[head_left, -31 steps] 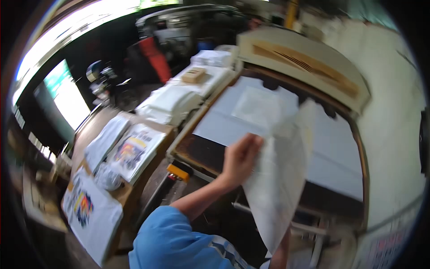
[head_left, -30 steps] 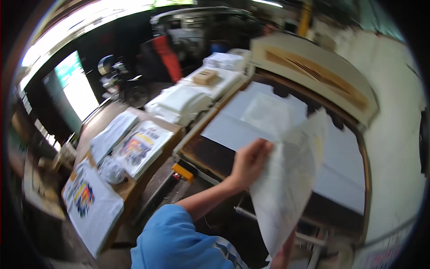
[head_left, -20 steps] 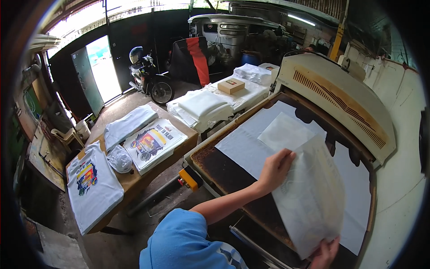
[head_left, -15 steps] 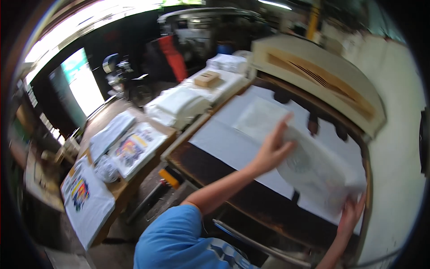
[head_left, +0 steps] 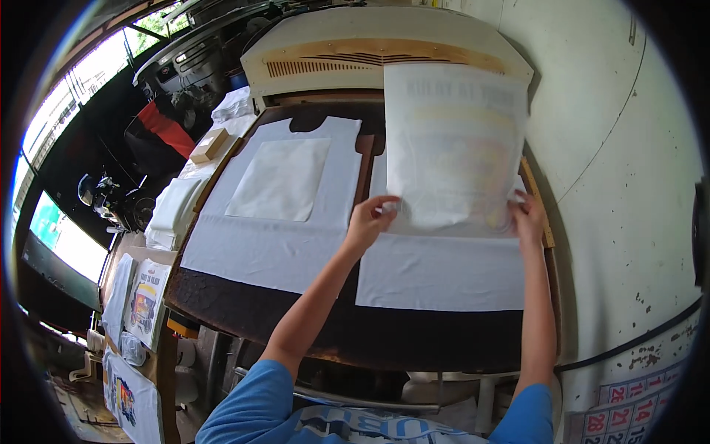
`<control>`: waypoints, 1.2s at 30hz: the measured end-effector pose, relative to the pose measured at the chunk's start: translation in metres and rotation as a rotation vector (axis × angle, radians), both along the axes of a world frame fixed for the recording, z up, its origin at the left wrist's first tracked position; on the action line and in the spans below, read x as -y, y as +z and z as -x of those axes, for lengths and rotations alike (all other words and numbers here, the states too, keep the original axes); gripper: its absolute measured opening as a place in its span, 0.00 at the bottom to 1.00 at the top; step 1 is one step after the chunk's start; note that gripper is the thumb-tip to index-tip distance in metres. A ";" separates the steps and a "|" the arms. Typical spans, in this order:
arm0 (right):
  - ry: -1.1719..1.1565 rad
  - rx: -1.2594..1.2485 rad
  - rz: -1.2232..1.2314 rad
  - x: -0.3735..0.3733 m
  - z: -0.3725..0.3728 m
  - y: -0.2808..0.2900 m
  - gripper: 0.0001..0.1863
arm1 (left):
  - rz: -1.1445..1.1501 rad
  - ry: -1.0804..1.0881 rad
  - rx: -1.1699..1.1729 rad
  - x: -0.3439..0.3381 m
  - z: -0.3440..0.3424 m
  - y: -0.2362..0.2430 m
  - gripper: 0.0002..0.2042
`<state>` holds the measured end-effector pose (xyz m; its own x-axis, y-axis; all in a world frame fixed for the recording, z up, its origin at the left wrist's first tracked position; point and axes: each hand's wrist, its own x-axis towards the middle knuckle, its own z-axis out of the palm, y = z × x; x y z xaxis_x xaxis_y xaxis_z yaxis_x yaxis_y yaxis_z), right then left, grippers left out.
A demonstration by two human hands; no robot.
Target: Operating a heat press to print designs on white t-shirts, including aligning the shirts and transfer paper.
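Observation:
A translucent transfer sheet with a faint, mirrored coloured print is held up between my hands. My left hand pinches its lower left corner, and my right hand grips the lower right one. Beneath the sheet lies a white T-shirt, its upper part mostly hidden. To the left, a second white T-shirt is spread flat, with another pale sheet lying face down or blank on its chest. Both shirts rest on a dark, worn press bed.
A cream machine hood with vents rises behind the bed. A white wall stands close on the right. At the left, a side table carries folded white cloth, a small cardboard box and printed shirts.
My view has swung to the right. My left hand has gone from open above the sheet to pinching its corner, and the sheet is now raised and upright over the right shirt.

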<state>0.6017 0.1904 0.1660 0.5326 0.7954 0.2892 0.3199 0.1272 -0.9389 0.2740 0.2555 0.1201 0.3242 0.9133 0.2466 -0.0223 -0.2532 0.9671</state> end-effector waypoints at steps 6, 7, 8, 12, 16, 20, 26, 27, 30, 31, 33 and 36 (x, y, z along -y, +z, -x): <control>-0.139 0.030 0.165 -0.027 -0.084 -0.100 0.19 | 0.184 0.090 -0.283 -0.028 -0.080 -0.063 0.15; -0.162 0.039 0.201 -0.032 -0.090 -0.108 0.21 | 0.194 0.078 -0.318 -0.034 -0.088 -0.068 0.17; -0.161 0.031 0.200 -0.037 -0.096 -0.114 0.21 | 0.193 0.079 -0.325 -0.038 -0.095 -0.074 0.17; -0.256 0.029 0.307 -0.049 -0.109 -0.124 0.27 | 0.158 0.101 -0.390 -0.053 -0.103 -0.096 0.21; -0.099 0.037 0.295 -0.042 -0.116 -0.118 0.26 | -0.010 0.283 -0.500 -0.055 -0.106 -0.096 0.20; -0.171 0.128 0.282 -0.043 -0.117 -0.115 0.24 | 0.199 0.281 -0.416 -0.049 -0.116 -0.094 0.19; -0.174 0.298 0.193 -0.060 -0.120 -0.122 0.19 | 0.006 0.384 -0.569 -0.055 -0.117 -0.100 0.18; -0.188 0.323 0.189 -0.062 -0.122 -0.124 0.18 | -0.010 0.385 -0.574 -0.055 -0.119 -0.100 0.18; -0.205 0.363 0.186 -0.063 -0.124 -0.127 0.17 | -0.030 0.388 -0.596 -0.058 -0.121 -0.100 0.18; -0.211 0.381 0.185 -0.064 -0.123 -0.127 0.16 | -0.038 0.389 -0.611 -0.059 -0.121 -0.099 0.18; -0.208 0.373 0.172 -0.067 -0.120 -0.126 0.15 | -0.032 0.391 -0.603 -0.063 -0.120 -0.098 0.18; -0.212 0.396 0.136 -0.066 -0.119 -0.127 0.14 | -0.039 0.390 -0.604 -0.063 -0.122 -0.097 0.18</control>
